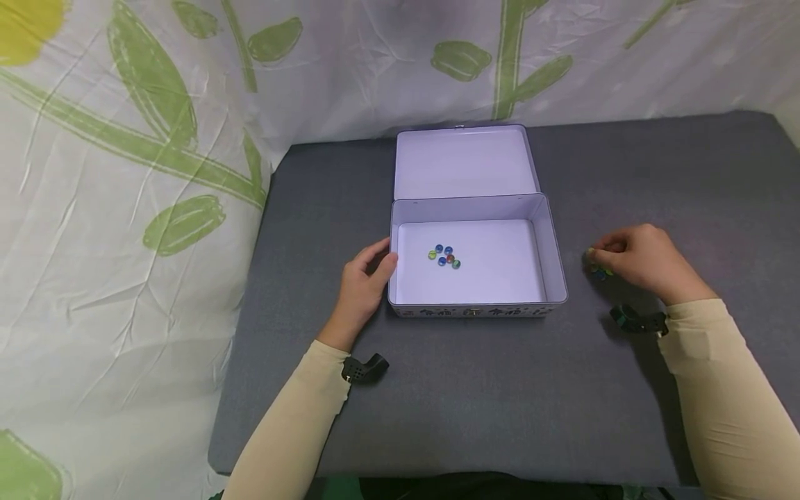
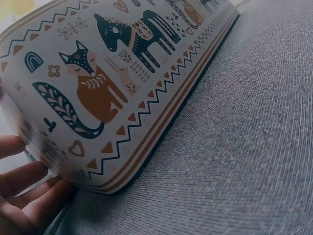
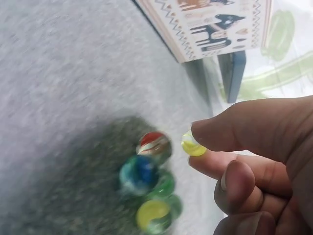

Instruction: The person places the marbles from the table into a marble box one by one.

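Note:
On the table, a lidded tin box (image 1: 481, 271) stands with its lid (image 1: 465, 163) tipped back. Several glass marbles (image 1: 442, 261), blue, red, green and yellow, lie in its left half. My left hand (image 1: 362, 285) touches the box's left side, its fingers loosely bent against the outer wall (image 2: 93, 93) and the thumb near the rim. To the right of the box, my right hand (image 1: 644, 260) pinches a yellow marble (image 3: 193, 143) between thumb and forefinger. Just beside it on the cloth lie several more marbles: a red one (image 3: 155, 145), a blue one (image 3: 139, 175), green and yellow ones.
Grey cloth covers the table (image 1: 475, 396). Behind it and on the left hangs a white sheet (image 1: 350, 69) with painted green leaves. Each wrist carries a black camera (image 1: 365, 369).

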### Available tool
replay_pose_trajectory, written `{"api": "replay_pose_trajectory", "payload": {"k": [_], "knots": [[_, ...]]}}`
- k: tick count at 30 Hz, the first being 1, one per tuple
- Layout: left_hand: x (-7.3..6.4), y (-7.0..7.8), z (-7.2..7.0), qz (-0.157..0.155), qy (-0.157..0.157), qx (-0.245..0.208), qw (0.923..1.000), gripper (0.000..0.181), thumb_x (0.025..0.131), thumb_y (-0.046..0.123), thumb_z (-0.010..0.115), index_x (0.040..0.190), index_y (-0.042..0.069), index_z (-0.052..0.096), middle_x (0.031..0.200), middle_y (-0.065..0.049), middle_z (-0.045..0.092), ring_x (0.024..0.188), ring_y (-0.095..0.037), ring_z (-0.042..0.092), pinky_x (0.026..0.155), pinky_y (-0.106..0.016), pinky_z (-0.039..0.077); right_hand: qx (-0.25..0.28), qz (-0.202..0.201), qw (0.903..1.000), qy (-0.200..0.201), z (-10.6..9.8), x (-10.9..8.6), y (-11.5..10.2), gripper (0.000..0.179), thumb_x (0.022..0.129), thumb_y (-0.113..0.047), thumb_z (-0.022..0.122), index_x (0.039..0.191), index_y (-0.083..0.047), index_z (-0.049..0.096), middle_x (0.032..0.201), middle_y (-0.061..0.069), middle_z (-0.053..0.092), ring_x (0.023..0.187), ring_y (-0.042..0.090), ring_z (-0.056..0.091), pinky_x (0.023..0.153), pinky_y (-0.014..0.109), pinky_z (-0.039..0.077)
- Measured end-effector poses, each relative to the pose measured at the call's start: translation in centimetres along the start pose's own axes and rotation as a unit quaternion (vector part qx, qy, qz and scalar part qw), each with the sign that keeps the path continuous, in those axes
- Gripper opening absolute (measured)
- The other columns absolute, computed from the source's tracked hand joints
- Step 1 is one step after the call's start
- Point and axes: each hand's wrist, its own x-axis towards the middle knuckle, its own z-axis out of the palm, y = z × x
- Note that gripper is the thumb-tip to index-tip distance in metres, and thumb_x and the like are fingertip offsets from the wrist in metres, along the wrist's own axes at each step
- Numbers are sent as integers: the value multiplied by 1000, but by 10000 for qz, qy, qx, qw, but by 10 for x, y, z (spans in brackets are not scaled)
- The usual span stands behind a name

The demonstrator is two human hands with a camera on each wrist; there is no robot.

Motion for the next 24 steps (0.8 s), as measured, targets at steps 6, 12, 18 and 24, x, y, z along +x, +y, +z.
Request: {"api": "replay_pose_trajectory", "payload": {"k": [6, 12, 18, 24], "knots": [[-1, 0, 0, 31, 8, -9, 10000, 40, 96, 9, 61, 129, -11, 56, 125, -29, 60, 112, -35, 59, 94, -37, 48, 105, -42, 9998, 139, -5, 0, -9, 44, 94, -41, 62, 112, -2, 72, 96, 16, 72, 76, 21, 63, 61, 35, 48], [-1, 1, -1, -50, 19, -1, 10000, 40, 96, 10, 61, 130, -10, 56, 127, -28, 59, 114, -34, 58, 97, -44, 46, 167, -233, 9988, 387, -13, 0, -24, 42, 93, -43, 61, 108, -6, 73, 91, 12, 71, 70, 21, 59, 57, 34, 45], [-1, 2, -1, -65, 30, 8, 10000, 39, 95, 9, 62, 130, -10, 57, 125, -28, 60, 114, -35, 58, 98, -45, 46, 161, -368, 9978, 536, -22, 4, -46, 45, 92, -49, 61, 105, -8, 74, 90, 12, 70, 72, 22, 57, 57, 35, 44], [-1, 1, -1, -105, 22, 117, 9999, 40, 95, 11, 61, 131, -8, 57, 127, -27, 59, 115, -35, 57, 99, -47, 45, 217, -524, 9963, 645, -27, 7, -66, 38, 92, -46, 63, 103, -12, 75, 89, 9, 70, 73, 21, 56, 59, 31, 45]]}}
